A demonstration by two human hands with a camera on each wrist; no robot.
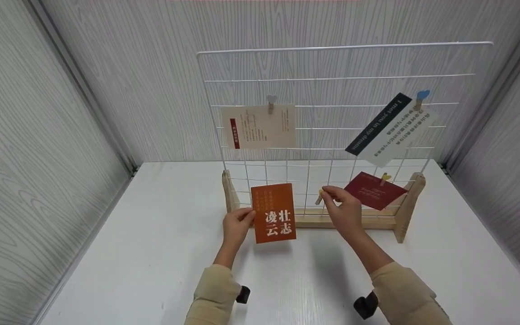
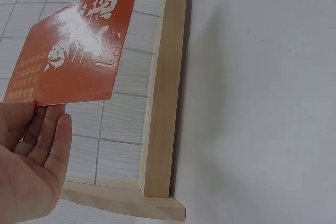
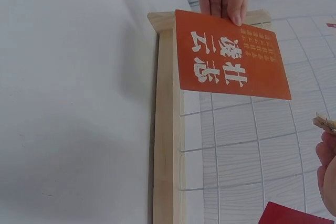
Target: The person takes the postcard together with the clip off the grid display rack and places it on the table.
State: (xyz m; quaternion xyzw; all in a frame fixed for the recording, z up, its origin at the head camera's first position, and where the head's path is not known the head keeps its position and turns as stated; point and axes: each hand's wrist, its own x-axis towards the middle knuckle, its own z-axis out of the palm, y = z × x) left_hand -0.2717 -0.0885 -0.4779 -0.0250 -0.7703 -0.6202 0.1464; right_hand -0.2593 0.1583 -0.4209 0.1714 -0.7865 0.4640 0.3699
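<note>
An orange card [image 1: 274,213] with white characters is pinched along its left edge by my left hand [image 1: 236,225], thumb in front. It is held upright before the lower left of a white wire grid [image 1: 308,149]. In the left wrist view, glare covers part of the orange card [image 2: 79,51]. My right hand [image 1: 345,212] pinches a small wooden clothespin [image 1: 319,197] with a yellow top, in front of the grid and to the right of the card. In the right wrist view the clothespin [image 3: 324,123] points toward the card, apart from it.
A cream card [image 1: 260,127] hangs at the grid's upper left under a grey-topped clip. A black-and-white card [image 1: 391,131] hangs tilted at the upper right, and a dark red card [image 1: 374,191] below it. The grid stands in a wooden base [image 1: 359,222] on a white table [image 1: 151,253].
</note>
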